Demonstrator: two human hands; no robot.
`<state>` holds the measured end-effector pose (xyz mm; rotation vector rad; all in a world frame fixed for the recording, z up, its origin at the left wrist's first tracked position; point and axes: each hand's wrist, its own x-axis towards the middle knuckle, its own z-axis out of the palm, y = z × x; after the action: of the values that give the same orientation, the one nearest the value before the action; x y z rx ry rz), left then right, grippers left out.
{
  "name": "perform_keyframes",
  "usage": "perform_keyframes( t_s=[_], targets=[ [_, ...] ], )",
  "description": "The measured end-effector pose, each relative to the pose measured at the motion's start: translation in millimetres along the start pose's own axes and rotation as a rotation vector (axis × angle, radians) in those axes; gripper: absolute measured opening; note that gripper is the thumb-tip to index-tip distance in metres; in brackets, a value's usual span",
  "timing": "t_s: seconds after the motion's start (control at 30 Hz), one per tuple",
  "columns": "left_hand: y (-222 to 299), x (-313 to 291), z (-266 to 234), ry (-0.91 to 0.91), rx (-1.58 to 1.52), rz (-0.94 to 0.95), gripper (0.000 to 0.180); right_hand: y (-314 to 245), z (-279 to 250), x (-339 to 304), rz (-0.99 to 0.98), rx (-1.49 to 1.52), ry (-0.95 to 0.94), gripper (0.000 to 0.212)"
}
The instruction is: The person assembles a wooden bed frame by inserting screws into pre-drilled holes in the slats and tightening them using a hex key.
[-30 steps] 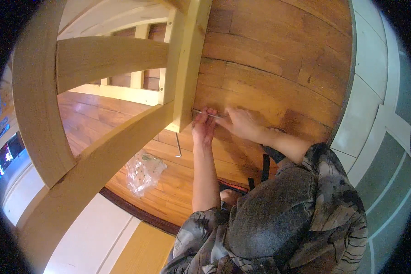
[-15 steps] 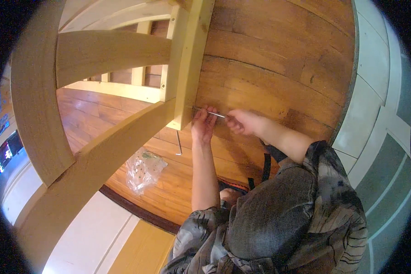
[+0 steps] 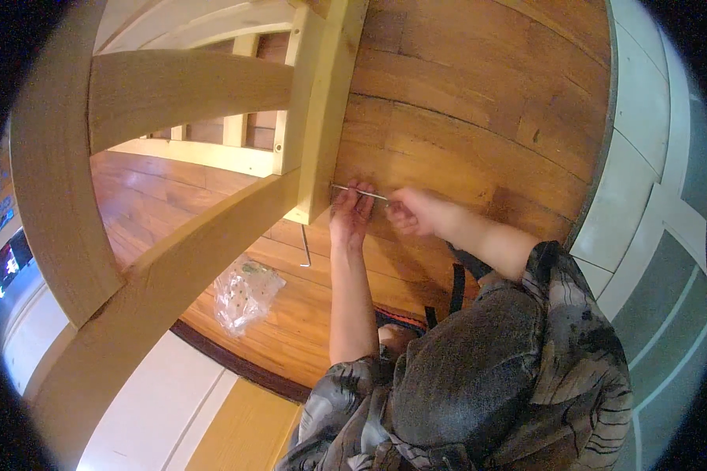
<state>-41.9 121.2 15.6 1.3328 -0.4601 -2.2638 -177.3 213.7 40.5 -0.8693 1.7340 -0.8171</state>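
Observation:
A thin metal rod (image 3: 377, 196), which looks like a hex key, runs from the side of a pale wooden post (image 3: 319, 141) toward my right. Its left end meets the post near the post's lower end. My right hand (image 3: 413, 210) is closed round its right end, hiding that end's shape. Close to the post, my left hand (image 3: 351, 213) is palm up with its fingers curled about the rod's middle. An L-shaped hex key (image 3: 305, 250) shows below the post's end; I cannot tell whether it lies on the floor or sticks out of the wood.
Wooden rails (image 3: 188, 243) of the frame fill the left side. A clear plastic bag (image 3: 245, 294) with small pieces lies on the wooden floor (image 3: 479, 102). White tiles (image 3: 617, 180) border it at right. A lit screen (image 3: 6, 267) shows at far left.
The rod's left end now shows against the post. My hands keep nearly the same place. The view has shifted slightly.

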Motion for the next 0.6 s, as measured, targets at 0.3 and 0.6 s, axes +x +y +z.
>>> perform_keyframes(
  t_s=[0.3, 0.6],
  targets=[
    [0, 5, -5, 0.096, 0.022, -0.031, 0.016, 4, -10, -3, -0.466, -0.396, 0.13, 0.032],
    [1, 0, 0, 0.045, 0.025, -0.009, 0.022, 23, 10, 7, -0.455, -0.211, 0.197, 0.02]
  ],
)
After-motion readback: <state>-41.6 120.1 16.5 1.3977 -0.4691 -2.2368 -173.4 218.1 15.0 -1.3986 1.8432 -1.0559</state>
